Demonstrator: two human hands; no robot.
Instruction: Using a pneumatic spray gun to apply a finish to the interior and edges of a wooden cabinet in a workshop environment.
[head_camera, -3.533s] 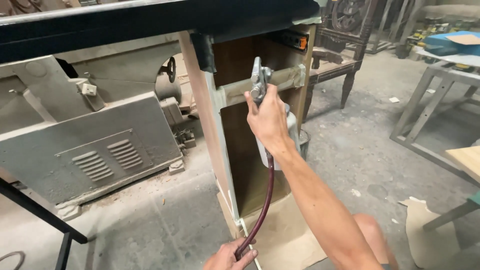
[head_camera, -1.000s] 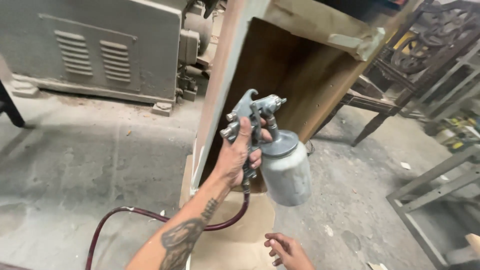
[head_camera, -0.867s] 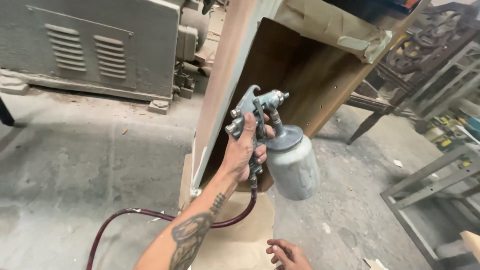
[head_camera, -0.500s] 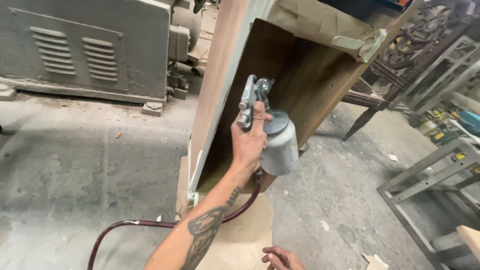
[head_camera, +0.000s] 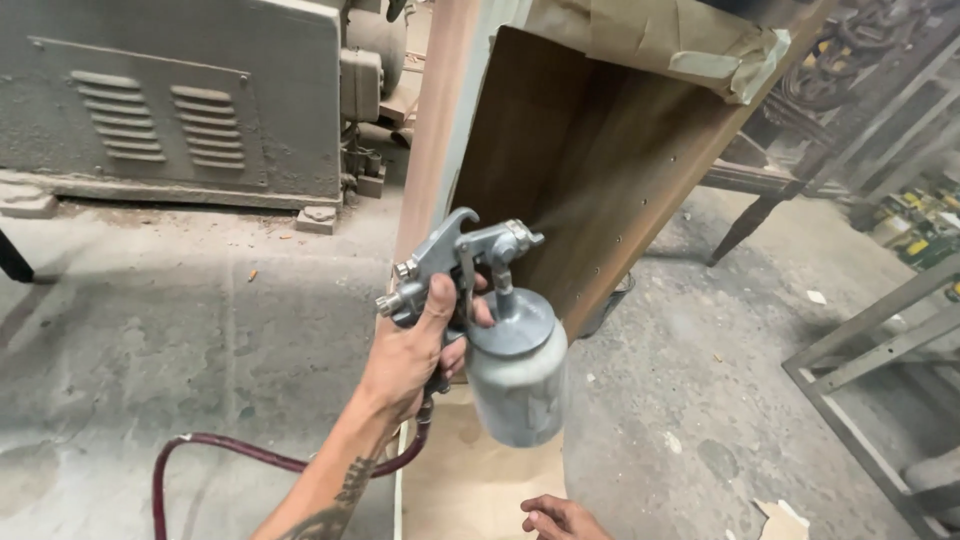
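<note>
My left hand (head_camera: 405, 360) is shut on the handle of a grey metal spray gun (head_camera: 470, 250), with fingers on the trigger. Its metal cup (head_camera: 515, 385) hangs below, and a dark red hose (head_camera: 230, 455) loops from the handle over the floor to the left. The nozzle points right into an open wooden cabinet (head_camera: 590, 170) with a dark brown inside, and a faint mist shows there. Brown masking paper (head_camera: 660, 40) is taped along the cabinet's top edge. My right hand (head_camera: 560, 515) is low at the bottom edge, fingers loose, holding nothing, over a cardboard sheet (head_camera: 470, 480).
A large dusty grey machine (head_camera: 180, 100) with vent slots stands at the back left on the concrete floor. A grey metal frame (head_camera: 880, 340) is at the right. Dark furniture legs (head_camera: 750, 215) stand behind the cabinet. Scraps lie on the floor at the lower right.
The spray gun has dropped lower and turned, its nozzle now pointing right into the cabinet with mist showing. My right hand has moved a little right along the bottom edge.
</note>
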